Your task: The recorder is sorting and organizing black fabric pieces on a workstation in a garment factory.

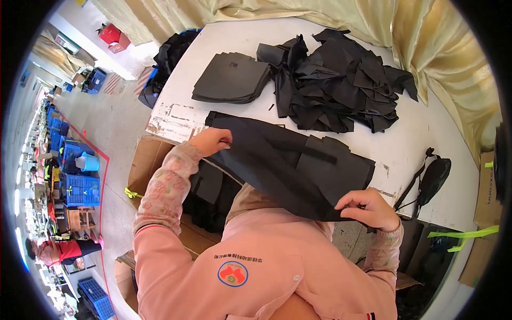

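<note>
A wide black fabric piece (261, 160) stretches between my two hands at the near edge of the white table. My left hand (212, 141) pinches its left end, fingers closed on the cloth. The lower right corner is gripped between thumb and fingers of my right hand (370, 208). Beneath and behind the fabric's right part lie flat black panels (346, 160), partly covered. Farther back sits a neat stack of dark grey panels (232, 77), and right of it a loose heap of black fabric pieces (341, 80).
A black pouch with a strap (434, 178) lies on the table (421, 125) at the right. Below the edge stand open cardboard boxes (144, 165) holding dark pieces. Gold curtains (426, 42) hang behind. Blue crates (82, 189) and a person in red (61, 250) are at far left.
</note>
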### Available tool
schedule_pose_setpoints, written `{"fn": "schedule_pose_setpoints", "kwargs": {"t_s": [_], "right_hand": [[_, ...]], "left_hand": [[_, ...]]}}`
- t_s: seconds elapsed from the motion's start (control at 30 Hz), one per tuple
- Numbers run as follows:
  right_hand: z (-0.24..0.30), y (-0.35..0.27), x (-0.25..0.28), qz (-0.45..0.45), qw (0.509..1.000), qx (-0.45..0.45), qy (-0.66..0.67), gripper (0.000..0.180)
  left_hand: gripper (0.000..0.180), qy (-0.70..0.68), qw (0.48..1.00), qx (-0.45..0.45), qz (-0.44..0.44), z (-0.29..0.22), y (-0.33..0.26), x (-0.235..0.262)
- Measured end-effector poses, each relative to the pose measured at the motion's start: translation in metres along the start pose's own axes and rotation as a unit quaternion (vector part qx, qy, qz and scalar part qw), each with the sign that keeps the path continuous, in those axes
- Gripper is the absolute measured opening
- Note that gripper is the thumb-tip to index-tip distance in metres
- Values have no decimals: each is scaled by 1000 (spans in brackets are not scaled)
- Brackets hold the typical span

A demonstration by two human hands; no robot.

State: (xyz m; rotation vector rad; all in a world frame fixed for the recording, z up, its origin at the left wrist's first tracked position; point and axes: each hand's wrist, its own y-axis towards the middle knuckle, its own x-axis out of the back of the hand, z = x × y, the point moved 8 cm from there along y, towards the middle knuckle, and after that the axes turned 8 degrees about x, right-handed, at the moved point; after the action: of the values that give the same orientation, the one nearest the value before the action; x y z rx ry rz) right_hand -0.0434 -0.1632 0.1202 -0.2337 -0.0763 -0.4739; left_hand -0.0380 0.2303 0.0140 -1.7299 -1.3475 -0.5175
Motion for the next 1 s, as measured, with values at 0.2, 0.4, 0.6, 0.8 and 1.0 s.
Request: {"fn": "schedule_pose_setpoints", "kwargs": {"t_s": [0.2,0.4,0.6,0.8,1.0], "right_hand": [[-2,-6,-5,21,1000,-18,-13,16],[-19,-13,7,-39,998,-47,1,14],[-35,-21,14,-78,994,-77,18,15],[-59,-23,17,-77,992,-95,30,16],[-47,-23,17,-39,995,-72,52,13]], "left_hand": [[44,135,989,-38,-40,-20,34,-24],[54,156,987,-30,-34,-9,55,-26],[35,151,985,-24,-77,10,58,-17],[27,82,985,-68,-139,24,39,6],[33,-13,999,17,39,52,9,48]]}}
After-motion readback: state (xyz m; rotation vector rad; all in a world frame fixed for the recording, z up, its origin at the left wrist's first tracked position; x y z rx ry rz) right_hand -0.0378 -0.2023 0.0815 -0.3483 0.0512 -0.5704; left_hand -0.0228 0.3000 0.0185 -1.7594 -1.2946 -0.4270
